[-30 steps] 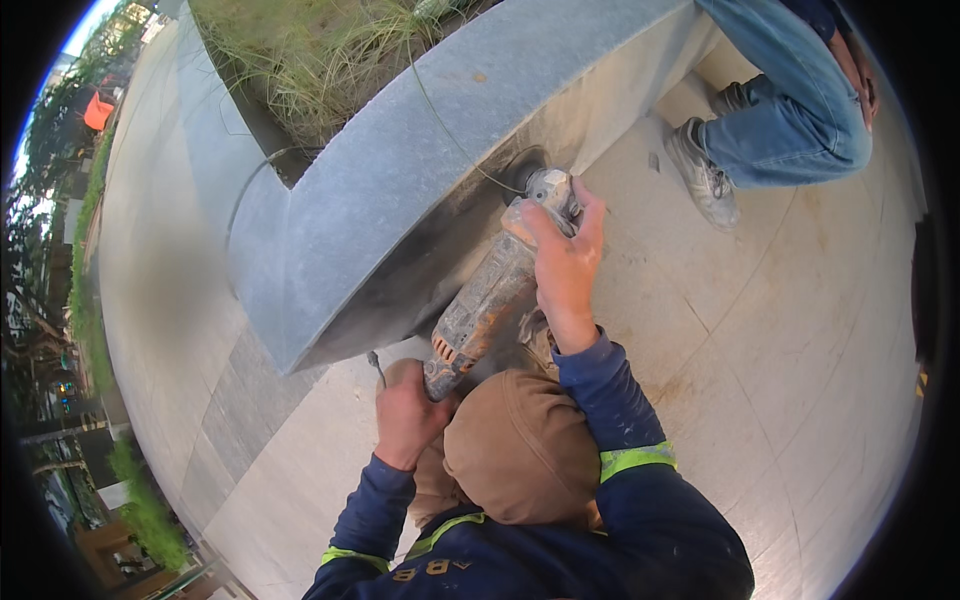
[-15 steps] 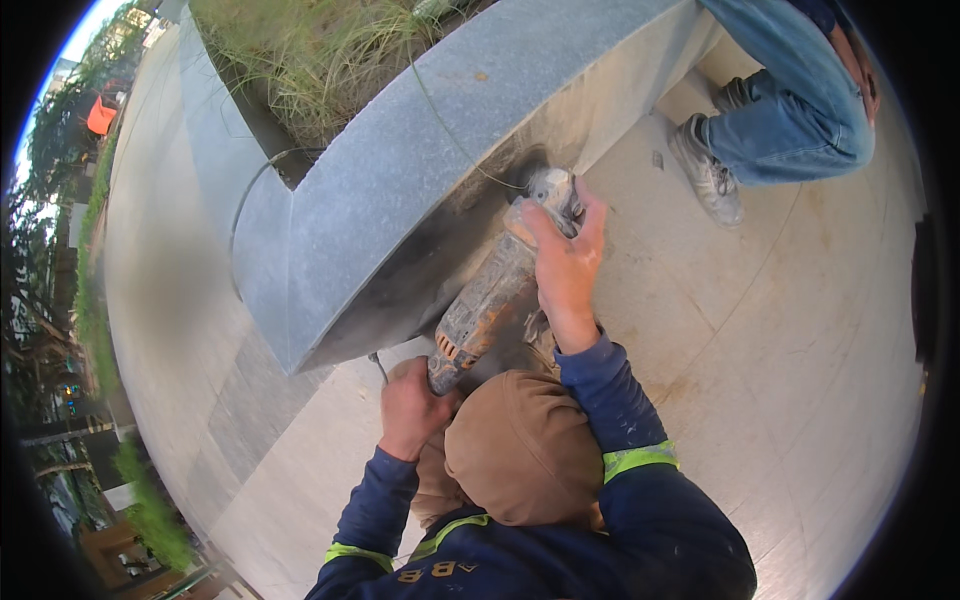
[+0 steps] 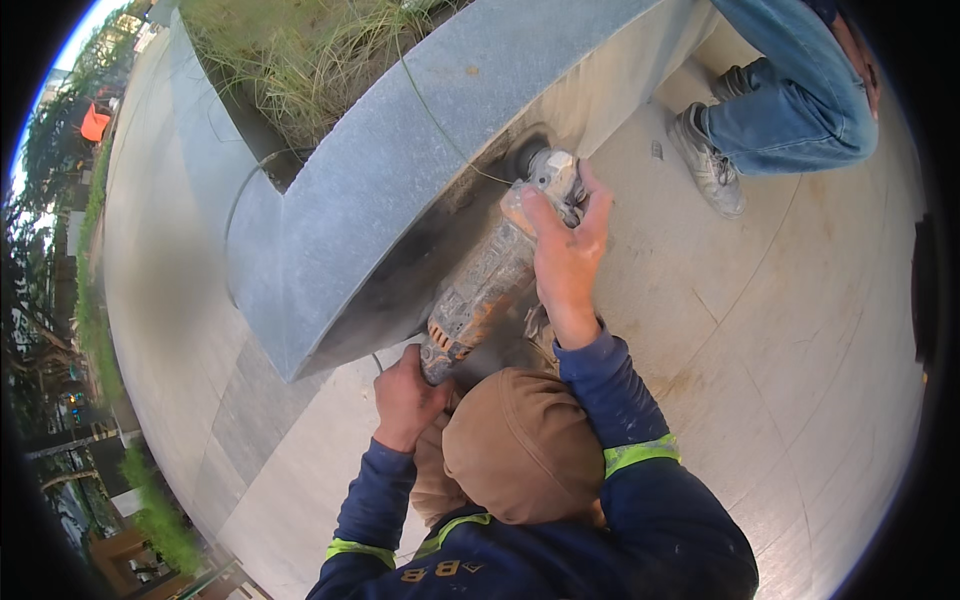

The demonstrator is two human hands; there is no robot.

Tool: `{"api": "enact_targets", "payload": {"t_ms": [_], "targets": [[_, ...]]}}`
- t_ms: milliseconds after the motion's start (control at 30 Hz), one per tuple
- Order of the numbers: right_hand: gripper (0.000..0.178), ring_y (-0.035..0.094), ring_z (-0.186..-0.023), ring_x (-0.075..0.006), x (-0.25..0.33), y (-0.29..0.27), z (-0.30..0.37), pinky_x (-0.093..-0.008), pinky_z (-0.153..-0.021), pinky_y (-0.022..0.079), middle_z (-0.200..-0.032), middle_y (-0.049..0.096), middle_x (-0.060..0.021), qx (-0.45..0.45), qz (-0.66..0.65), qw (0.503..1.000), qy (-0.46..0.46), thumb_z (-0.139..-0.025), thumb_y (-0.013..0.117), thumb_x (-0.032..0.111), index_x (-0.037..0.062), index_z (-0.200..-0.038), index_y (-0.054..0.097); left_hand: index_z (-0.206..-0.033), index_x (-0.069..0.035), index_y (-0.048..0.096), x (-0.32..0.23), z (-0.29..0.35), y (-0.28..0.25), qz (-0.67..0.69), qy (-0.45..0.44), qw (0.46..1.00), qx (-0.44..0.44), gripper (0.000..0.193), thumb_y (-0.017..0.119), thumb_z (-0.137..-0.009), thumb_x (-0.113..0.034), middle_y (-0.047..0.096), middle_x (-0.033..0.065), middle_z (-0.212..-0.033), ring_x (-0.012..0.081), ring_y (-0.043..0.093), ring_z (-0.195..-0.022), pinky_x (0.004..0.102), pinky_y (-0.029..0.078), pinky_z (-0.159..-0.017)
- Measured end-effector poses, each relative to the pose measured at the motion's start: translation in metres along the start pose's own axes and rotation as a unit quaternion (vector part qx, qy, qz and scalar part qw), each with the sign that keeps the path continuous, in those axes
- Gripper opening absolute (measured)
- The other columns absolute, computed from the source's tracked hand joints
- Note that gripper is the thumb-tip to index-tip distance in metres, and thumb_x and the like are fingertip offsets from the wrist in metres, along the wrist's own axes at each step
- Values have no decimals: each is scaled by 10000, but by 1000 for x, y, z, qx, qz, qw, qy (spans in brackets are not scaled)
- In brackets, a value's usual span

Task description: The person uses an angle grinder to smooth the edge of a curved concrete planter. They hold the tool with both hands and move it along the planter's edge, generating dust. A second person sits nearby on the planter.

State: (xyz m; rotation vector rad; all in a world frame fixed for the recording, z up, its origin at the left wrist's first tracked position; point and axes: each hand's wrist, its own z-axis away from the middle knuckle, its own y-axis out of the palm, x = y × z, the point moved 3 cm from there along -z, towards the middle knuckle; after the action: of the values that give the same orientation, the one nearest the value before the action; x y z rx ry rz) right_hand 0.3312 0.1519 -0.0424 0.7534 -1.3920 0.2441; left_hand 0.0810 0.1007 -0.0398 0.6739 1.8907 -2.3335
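A dusty grey-and-orange angle grinder [image 3: 478,298] lies slantwise in front of me, its head at the far right end. My left hand [image 3: 408,402] is closed around its rear end. My right hand [image 3: 570,255] grips the front, thumb and fingers around the metal gear head [image 3: 553,175]. The dark disc [image 3: 530,148] is up against the side face of a grey stone ledge [image 3: 385,190], just under its top edge; where it meets the stone is partly hidden. Dark dust marks that face around the tool.
Dry grass [image 3: 300,60] grows behind the ledge, and a thin stem hangs over its edge toward the grinder head. A person in jeans [image 3: 790,130] and grey shoes [image 3: 710,165] is close by at the far right. A cable [image 3: 240,210] bends over the ledge's left corner. Pale paving [image 3: 760,330] lies to the right.
The grinder has shifted slightly away from me and to the left, with both hands still on it. The view has also moved a little.
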Motion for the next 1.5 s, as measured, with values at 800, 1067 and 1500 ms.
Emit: {"api": "enact_targets", "payload": {"t_ms": [800, 1067, 1500], "targets": [[685, 525, -1129, -228, -16, -3, 2, -335, -989, 423, -1211, 547, -203, -23, 40, 997, 66, -814, 760, 162, -108, -1345, 421, -918, -43, 563, 7, 2, 3, -41, -27, 998, 45, 377, 765, -667, -239, 665, 194, -753, 418, 653, -723, 488, 520, -621], [655, 535, -1107, -178, 26, 9, 1, -315, -962, 467, -1238, 527, -166, 29, -34, 999, -29, -853, 713, 91, -72, -1390, 375, -914, -35, 595, -7, 2, -15, -5, 8, 998, -57, 332, 752, -674, -201, 654, 223, -718, 432, 650, -710, 471, 513, -621], [671, 525, -1130, -218, 12, 8, 4, -330, -986, 432, -1230, 539, -192, 5, -11, 1000, -8, -814, 760, 142, -91, -1345, 421, -923, -39, 576, -6, 6, -13, -17, -1, 999, -27, 373, 775, -662, -217, 656, 204, -728, 429, 647, -696, 474, 518, -609]]}}
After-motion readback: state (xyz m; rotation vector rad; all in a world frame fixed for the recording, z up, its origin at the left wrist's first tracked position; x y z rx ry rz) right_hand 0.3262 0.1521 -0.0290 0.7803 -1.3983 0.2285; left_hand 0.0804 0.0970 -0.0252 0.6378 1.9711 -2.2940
